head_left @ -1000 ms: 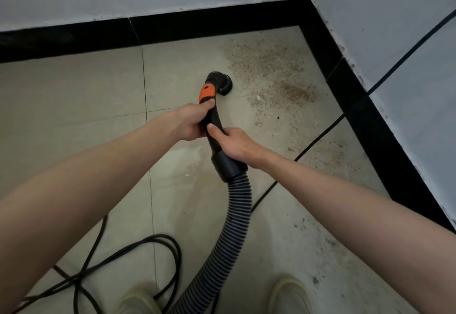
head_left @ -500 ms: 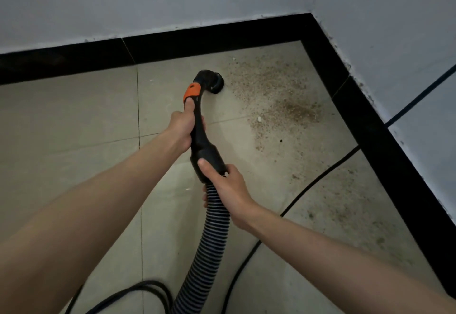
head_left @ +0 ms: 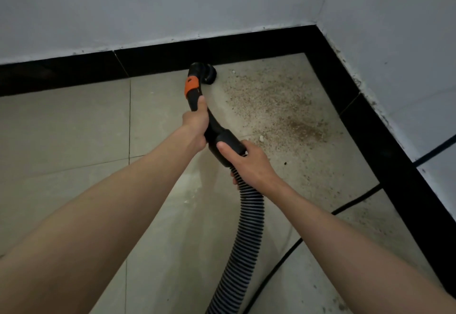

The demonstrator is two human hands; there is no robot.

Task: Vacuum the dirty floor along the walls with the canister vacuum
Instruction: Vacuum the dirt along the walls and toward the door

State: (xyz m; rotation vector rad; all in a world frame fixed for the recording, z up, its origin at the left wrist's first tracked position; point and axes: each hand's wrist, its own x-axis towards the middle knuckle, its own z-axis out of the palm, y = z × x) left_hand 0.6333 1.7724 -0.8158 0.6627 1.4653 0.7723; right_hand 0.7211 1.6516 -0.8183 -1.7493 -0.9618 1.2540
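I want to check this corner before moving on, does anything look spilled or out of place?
Yes. Brown gritty dirt is scattered over the floor tile beside the nozzle, thickest toward the right baseboard. A black cord lies across that dirty patch.

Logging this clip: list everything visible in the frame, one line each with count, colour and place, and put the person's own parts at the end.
vacuum nozzle: one, black, on the floor at the foot of the back skirting
vacuum handle: one, black with an orange band, centre
ribbed hose: one, black, runs from the handle to the bottom edge
cable: one, black, on the floor at right
dirt patch: one, brown, in the corner right of the nozzle
floor tiles: beige
skirting: black, along both walls
walls: two, pale grey
left hand: grips the handle below the band
right hand: grips the handle's end, where the hose joins
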